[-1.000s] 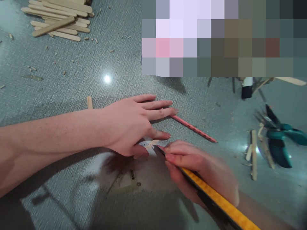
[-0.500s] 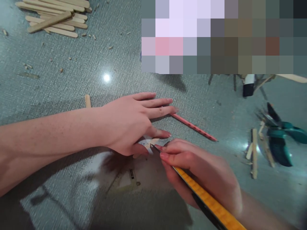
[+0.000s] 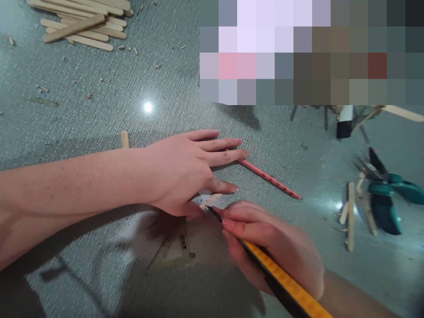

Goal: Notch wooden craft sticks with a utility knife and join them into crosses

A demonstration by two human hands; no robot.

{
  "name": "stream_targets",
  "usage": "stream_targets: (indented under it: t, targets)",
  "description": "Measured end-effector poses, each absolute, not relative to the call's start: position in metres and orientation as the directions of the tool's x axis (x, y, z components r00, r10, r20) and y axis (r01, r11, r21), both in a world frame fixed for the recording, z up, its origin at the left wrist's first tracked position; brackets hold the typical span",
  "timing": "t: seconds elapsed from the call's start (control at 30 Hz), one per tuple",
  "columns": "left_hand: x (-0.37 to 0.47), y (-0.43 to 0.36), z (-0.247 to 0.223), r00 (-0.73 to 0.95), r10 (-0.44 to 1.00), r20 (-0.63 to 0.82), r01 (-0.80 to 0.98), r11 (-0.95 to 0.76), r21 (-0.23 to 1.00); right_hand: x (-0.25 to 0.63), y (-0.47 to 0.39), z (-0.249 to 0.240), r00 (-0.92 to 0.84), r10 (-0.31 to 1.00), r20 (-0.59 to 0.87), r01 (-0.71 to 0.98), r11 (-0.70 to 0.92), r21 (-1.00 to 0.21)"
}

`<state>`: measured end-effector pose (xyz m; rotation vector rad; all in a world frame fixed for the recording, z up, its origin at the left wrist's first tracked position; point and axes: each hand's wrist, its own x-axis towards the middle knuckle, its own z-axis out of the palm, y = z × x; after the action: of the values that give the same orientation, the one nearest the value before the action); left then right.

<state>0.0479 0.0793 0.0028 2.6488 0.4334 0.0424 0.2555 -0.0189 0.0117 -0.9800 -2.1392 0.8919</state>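
Note:
My left hand [image 3: 185, 170] lies flat with its fingers spread. Between its thumb and index finger shows a small wooden craft stick [image 3: 212, 200], pressed down by the thumb and index finger, partly hidden beneath the hand. My right hand [image 3: 278, 240] is closed round a yellow and black utility knife [image 3: 281, 278], held like a pen. The dark blade tip touches or nearly touches the stick beside the left thumb. Close to the left fingertips, a pink pencil [image 3: 271, 179] rests on the table, its far end hidden by the fingers.
A pile of craft sticks [image 3: 82, 33] lies at the upper left, with wood crumbs around it. Another stick [image 3: 125, 139] pokes out behind my left forearm. Pliers with dark green handles [image 3: 384, 190] and stick scraps [image 3: 350, 216] are at the right. The upper right is pixelated.
The knife tip has drawn slightly down and left along the stick, my right hand moving with it. The left hand keeps its pose; the whole view has shifted a little.

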Motion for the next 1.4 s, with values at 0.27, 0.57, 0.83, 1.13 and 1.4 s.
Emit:
stream_targets:
  t: [0.27,0.57,0.83,1.13,1.4]
  targets:
    - [0.0501,0.0796,0.0049,0.947,0.313,-0.069,0.31,-0.843,0.439,0.255,-0.0206,0.0105,-0.543,0.807,0.232,0.397,0.49,-0.776]
    - [0.0488,0.0803,0.0052,0.945,0.315,-0.09,0.322,-0.839,0.438,0.2573,-0.022,0.0096,-0.561,0.798,0.221,0.407,0.498,-0.766]
    - [0.0497,0.0792,0.0044,0.946,0.318,-0.059,0.31,-0.836,0.453,0.2562,-0.018,0.0105,-0.562,0.79,0.246,0.386,0.513,-0.766]
    - [0.0483,0.0795,0.0035,0.949,0.314,-0.03,0.289,-0.829,0.479,0.2556,-0.0175,0.0123,-0.557,0.795,0.239,0.397,0.508,-0.765]
    - [0.0488,0.079,0.0035,0.946,0.321,-0.038,0.301,-0.831,0.469,0.2557,-0.0198,0.01,-0.554,0.799,0.233,0.391,0.497,-0.774]
